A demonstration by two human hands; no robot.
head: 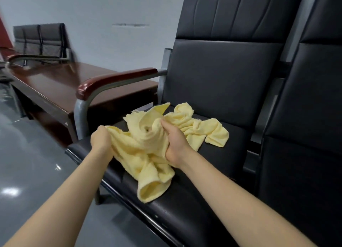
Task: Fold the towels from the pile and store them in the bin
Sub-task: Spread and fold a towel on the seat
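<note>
Yellow towel (146, 150) sits bunched mid-frame on the black seat (185, 209), overhanging its front edge, where I see my left hand (101, 141) and right hand (174, 145) both gripping it.

The room is bright, with soft, even light. White spots of glare shine on the glossy grey floor (27, 165), so the lamps seem to be up above. The shiny dark red wooden tabletop (55, 80) also gleams, and so does the black leather chair seat (185, 215) near its front edge. Shadows are faint; a soft one lies under the crumpled pale yellow towel (146, 154). The far left side is smeared with blur, mostly around the row of dark chairs by the wall (40, 39). Straight lines bend and lean near the edges. The middle looks fairly sharp.
</note>
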